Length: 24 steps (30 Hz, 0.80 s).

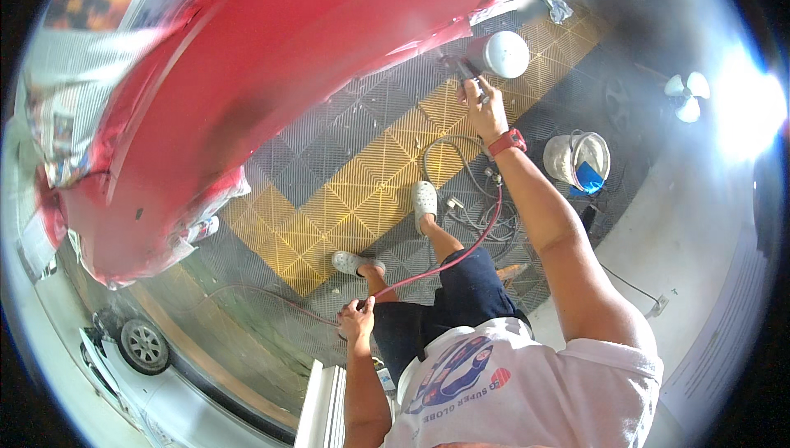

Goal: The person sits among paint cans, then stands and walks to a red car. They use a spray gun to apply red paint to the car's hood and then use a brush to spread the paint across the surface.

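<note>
My right hand, with a red watch on its wrist, is wrapped round the handle of a spray gun. The gun's round cup has a white top and sits close to the lower edge of a glossy red car body panel. Down by my left thigh, my left hand is closed round a red air hose. The hose runs from there across my legs and up toward my right wrist. Part of the gun's nozzle is blurred.
Newspaper masking edges the red panel. A white bucket with a blue cloth stands at right, near a coiled grey cable. A small white fan stands by a glaring light. A silver car is at lower left.
</note>
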{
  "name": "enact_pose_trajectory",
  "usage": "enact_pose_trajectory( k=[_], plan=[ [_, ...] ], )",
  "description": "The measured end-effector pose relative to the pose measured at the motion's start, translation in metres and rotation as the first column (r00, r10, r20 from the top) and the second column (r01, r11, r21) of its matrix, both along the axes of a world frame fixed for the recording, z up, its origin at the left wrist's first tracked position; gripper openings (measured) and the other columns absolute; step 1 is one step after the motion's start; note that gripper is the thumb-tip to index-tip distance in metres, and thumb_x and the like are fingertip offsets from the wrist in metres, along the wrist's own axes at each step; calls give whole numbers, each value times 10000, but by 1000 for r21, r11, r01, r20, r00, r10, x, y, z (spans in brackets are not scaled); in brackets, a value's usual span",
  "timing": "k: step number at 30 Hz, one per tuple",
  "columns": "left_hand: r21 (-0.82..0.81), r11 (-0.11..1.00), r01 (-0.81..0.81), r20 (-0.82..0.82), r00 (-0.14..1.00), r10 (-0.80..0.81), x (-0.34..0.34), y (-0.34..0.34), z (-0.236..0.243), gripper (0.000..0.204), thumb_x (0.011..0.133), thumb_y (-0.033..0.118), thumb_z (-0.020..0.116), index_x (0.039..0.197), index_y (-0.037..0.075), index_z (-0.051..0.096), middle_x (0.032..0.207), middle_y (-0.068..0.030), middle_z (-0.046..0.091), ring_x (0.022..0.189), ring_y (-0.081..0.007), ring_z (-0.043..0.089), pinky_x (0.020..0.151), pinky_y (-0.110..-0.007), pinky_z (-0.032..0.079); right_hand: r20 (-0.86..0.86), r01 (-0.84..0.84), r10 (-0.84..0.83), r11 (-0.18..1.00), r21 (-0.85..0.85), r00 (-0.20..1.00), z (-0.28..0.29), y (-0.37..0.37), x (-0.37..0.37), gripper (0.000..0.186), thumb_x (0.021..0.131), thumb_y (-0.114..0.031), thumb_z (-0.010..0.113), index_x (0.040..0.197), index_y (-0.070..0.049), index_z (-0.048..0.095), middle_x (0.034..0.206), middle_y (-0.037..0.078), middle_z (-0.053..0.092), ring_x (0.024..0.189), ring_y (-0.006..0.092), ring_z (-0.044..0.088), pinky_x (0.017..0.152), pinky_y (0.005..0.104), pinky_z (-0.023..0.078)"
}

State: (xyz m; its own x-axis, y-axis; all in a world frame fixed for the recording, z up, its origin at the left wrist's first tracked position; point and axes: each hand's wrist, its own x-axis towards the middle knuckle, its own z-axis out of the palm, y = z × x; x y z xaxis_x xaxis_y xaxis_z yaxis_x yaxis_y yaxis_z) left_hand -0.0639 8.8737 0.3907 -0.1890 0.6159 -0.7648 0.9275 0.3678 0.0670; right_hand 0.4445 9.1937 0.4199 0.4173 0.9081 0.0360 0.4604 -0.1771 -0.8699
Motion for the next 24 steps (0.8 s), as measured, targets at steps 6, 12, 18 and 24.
enact_pose_trajectory(
  k=[6,12,18,24],
  plan=[
    [-49,997,52,153,987,-44,69,61,25,631,961,655,629,1021,48,790,1000,-216,783,998,-422,737,921,-508,559,-91,192,-198,979,-68,976,14,29,123,547,1101,-512,557,929,-20,724,752,41,691,626,142,621,638,323,501],
    [49,993,107,138,984,-113,93,74,36,668,978,663,598,1014,21,777,1007,-245,768,995,-443,728,895,-527,559,-46,369,-369,929,-17,928,54,67,199,683,1094,-634,444,1016,-17,727,727,46,698,477,124,577,465,310,478],
    [20,997,-73,206,976,67,56,58,20,615,1005,610,607,951,21,777,926,-219,773,950,-425,741,872,-506,561,-12,542,-550,818,195,835,69,92,207,690,1106,-610,414,982,-13,736,735,57,709,490,130,588,459,301,472],
    [-12,981,-195,125,973,195,-9,22,30,638,960,674,638,936,55,790,906,-169,781,953,-393,747,879,-487,561,-75,358,-352,929,96,933,72,63,90,620,1118,-547,461,923,-25,735,679,50,684,499,122,574,491,321,449]
  ],
)
